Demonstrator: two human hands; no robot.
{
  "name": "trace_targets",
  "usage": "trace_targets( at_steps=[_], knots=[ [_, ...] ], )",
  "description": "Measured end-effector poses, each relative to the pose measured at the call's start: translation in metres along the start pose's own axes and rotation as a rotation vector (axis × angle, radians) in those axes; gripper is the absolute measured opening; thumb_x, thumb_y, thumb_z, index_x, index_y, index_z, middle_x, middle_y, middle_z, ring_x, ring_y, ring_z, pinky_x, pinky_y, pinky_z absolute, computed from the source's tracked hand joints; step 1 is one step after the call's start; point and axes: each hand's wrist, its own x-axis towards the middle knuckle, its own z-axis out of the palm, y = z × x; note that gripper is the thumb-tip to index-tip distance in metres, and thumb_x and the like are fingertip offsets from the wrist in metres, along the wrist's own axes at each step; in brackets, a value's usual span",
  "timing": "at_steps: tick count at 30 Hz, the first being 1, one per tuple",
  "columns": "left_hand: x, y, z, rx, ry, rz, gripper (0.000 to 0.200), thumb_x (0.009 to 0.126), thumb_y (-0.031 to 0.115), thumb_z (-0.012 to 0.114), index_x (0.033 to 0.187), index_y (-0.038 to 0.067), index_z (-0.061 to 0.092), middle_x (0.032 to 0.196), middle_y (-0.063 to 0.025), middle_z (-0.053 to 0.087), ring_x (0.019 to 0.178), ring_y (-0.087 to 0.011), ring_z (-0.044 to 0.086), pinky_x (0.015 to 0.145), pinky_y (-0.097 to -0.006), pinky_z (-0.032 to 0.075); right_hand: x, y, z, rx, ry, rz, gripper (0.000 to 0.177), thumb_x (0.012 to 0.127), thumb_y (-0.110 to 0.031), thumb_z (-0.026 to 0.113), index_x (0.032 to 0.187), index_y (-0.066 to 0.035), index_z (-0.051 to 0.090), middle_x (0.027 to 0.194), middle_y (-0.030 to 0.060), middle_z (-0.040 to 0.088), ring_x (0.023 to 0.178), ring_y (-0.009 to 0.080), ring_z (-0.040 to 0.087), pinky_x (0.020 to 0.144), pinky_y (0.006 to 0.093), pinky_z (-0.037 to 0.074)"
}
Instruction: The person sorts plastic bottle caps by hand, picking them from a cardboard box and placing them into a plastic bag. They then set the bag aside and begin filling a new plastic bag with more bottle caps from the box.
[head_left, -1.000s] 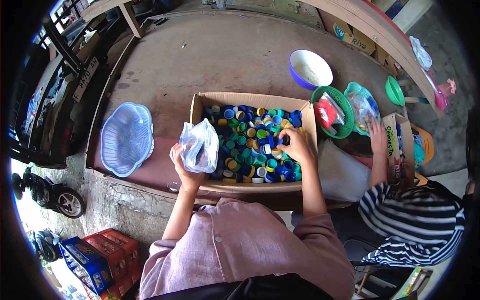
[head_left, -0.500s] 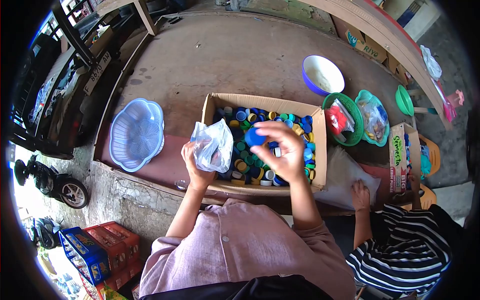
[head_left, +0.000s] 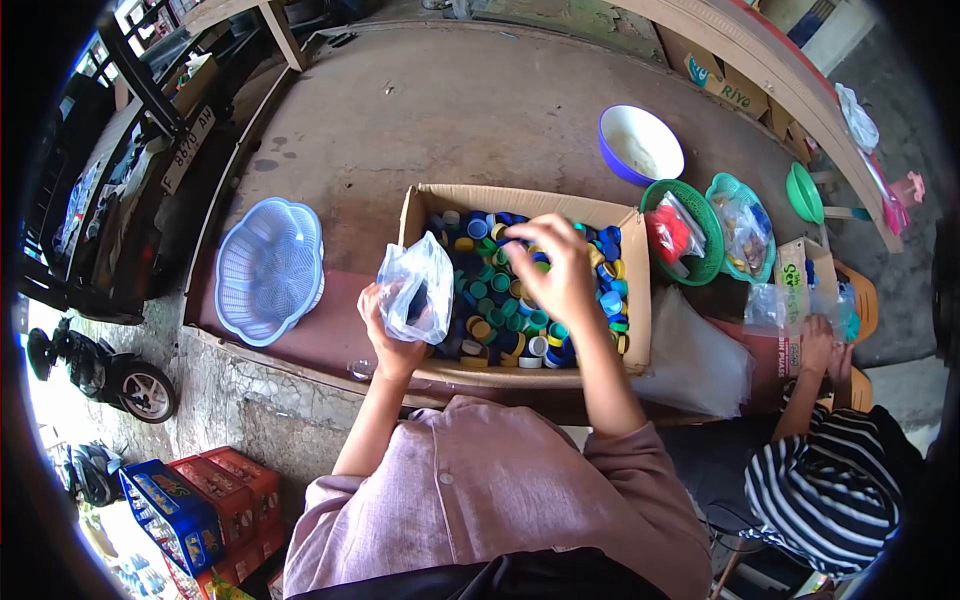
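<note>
Here I observe the right hand (head_left: 562, 278), fingers parted and seemingly empty, above bottle caps (head_left: 502, 308) in a cardboard box (head_left: 640, 310); toward their eight o'clock, the left hand (head_left: 388, 338) grasps a plastic bag (head_left: 430, 275).

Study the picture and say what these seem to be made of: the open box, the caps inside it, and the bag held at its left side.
Box: probably cardboard, matt; its flat walls are plain brown.
Caps: apparently rigid plastic, fairly smooth; they show solid bright colours and clean round rims.
Bag: most likely thin plastic film, slightly shiny; it looks see-through and crinkled.
</note>
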Motion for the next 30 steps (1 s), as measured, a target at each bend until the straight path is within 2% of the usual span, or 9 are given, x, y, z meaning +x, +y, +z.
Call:
trace_targets(
  at_steps=[3,7,10,12,17,25,27,28,30],
  knots=[
    [0.001,0.001,0.0,0.002,0.003,-0.005,0.054,0.062,0.012,0.072,0.108,0.007,0.043,0.1,-0.0085,0.054,0.094,-0.03,0.048,0.086,-0.0424,0.035,-0.02,0.073,-0.01,-0.168,-0.107,0.251,0.006,0.071,-0.009,0.062,0.076,-0.007,0.064,0.079,0.0109,0.06,0.072,0.0269,0.059,0.063,0.0346,0.047],
    [-0.001,-0.001,0.001,0.012,0.012,-0.002,0.055,0.062,0.011,0.072,0.109,0.007,0.043,0.1,-0.0088,0.054,0.094,-0.0303,0.048,0.086,-0.0426,0.035,-0.046,0.105,-0.017,-0.327,-0.233,0.354,0.003,0.068,-0.006,0.061,0.07,-0.007,0.064,0.075,0.0088,0.061,0.065,0.0262,0.06,0.061,0.0358,0.048],
    [-0.004,-0.007,-0.002,0.024,-0.027,0.021,0.06,0.061,0.007,0.071,0.112,0.005,0.04,0.106,-0.0125,0.049,0.098,-0.0305,0.047,0.088,-0.0411,0.035,-0.049,0.101,-0.024,-0.326,-0.512,0.524,0.021,0.061,-0.007,0.064,0.081,-0.009,0.064,0.079,0.007,0.063,0.075,0.0233,0.061,0.069,0.035,0.047],
    [-0.005,-0.008,-0.002,0.042,-0.063,0.042,0.066,0.059,0.003,0.07,0.116,0.003,0.037,0.112,-0.016,0.044,0.103,-0.0305,0.047,0.09,-0.0393,0.035,-0.056,0.103,-0.026,-0.234,-0.54,0.486,0.027,0.059,-0.008,0.065,0.086,-0.009,0.064,0.079,0.007,0.063,0.078,0.0227,0.06,0.071,0.0342,0.047],
    [-0.002,-0.002,0.001,-0.011,-0.025,-0.03,0.058,0.061,0.009,0.072,0.11,0.007,0.042,0.103,-0.0102,0.053,0.096,-0.0321,0.047,0.086,-0.0436,0.035,-0.056,0.102,-0.022,-0.113,-0.624,0.528,0.036,0.059,-0.009,0.069,0.095,-0.009,0.063,0.087,0.0088,0.064,0.083,0.0222,0.06,0.078,0.0313,0.046],
    [-0.004,-0.006,-0.002,0.078,-0.058,0.045,0.064,0.059,0.003,0.071,0.114,0.003,0.039,0.11,-0.016,0.045,0.101,-0.0303,0.048,0.088,-0.039,0.036,-0.053,0.105,-0.02,0.1,-0.446,0.616,0.026,0.068,-0.002,0.066,0.094,-0.001,0.062,0.082,0.0122,0.065,0.073,0.0156,0.062,0.069,0.026,0.049],
    [-0.002,-0.004,0.0,0.082,-0.051,0.035,0.064,0.059,0.003,0.071,0.114,0.003,0.039,0.109,-0.0159,0.046,0.1,-0.0304,0.048,0.088,-0.039,0.036,-0.049,0.104,-0.023,0.22,-0.345,0.544,0.022,0.071,-0.001,0.066,0.092,0.0,0.062,0.079,0.0111,0.065,0.07,0.0123,0.061,0.064,0.0247,0.05],
    [-0.001,-0.003,0.001,0.049,-0.038,0.035,0.06,0.06,0.005,0.071,0.112,0.005,0.04,0.105,-0.0128,0.05,0.096,-0.0307,0.048,0.087,-0.0413,0.035,-0.046,0.098,-0.024,0.436,-0.334,0.655,0.02,0.072,0.004,0.063,0.092,0.001,0.062,0.08,0.0086,0.063,0.071,0.0108,0.06,0.063,0.0224,0.05],
    [0.001,-0.002,0.002,0.028,-0.028,0.046,0.057,0.061,0.008,0.072,0.11,0.007,0.042,0.1,-0.0096,0.054,0.092,-0.0306,0.049,0.086,-0.0434,0.034,-0.035,0.074,-0.027,0.507,-0.237,0.481,0.02,0.072,0.006,0.062,0.092,0.001,0.062,0.081,0.0073,0.061,0.071,0.0108,0.06,0.063,0.0216,0.05]
  ],
)
